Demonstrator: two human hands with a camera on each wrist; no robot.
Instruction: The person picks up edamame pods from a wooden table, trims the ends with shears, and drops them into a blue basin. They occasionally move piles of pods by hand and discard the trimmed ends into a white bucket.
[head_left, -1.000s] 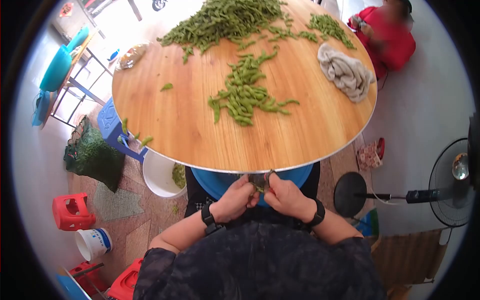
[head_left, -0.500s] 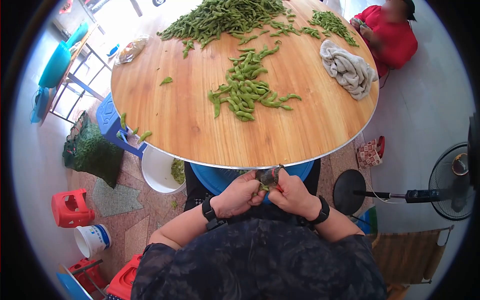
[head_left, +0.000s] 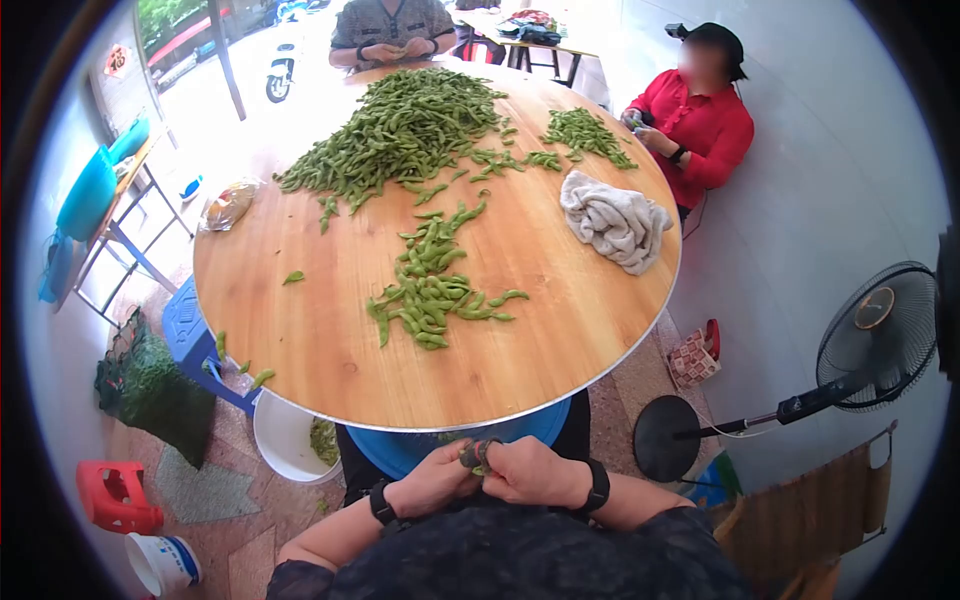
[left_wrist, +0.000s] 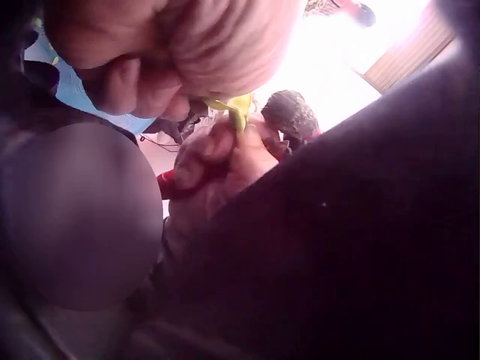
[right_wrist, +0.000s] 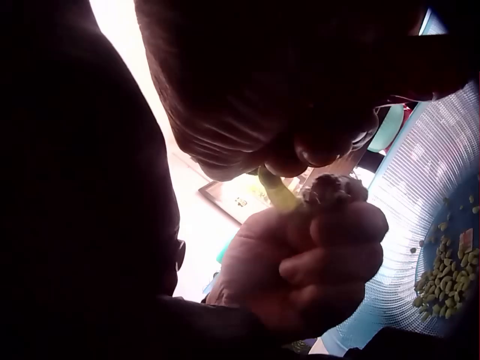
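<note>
Close together at the near table edge, the left hand (head_left: 430, 482) and right hand (head_left: 537, 472) have curled fingers meeting around a small green pod (left_wrist: 238, 118). In the right wrist view the pod (right_wrist: 279, 190) spans the two hands, each pinching an end. A dark, rough-looking wrap (head_left: 478, 456) shows between the hands; its exact hold is unclear. Below them, a blue basin (head_left: 385, 452) is partly under the table (head_left: 300, 350); shelled green beans (right_wrist: 448, 285) lie in it. Green pods lie on the table in a large heap (head_left: 400, 130) and a smaller group (head_left: 430, 300).
A crumpled cloth (head_left: 615, 222) and a plastic bag (head_left: 228, 205) lie on the table. A white bucket (head_left: 285, 440) stands lower left, a fan (head_left: 875, 340) at right. A person in red (head_left: 700, 125) sits right; another person (head_left: 390, 30) is across the table.
The head view has tilted upward and shifted right, so the table appears lower and the person across it shows. Both hands remain together around the small green piece.
</note>
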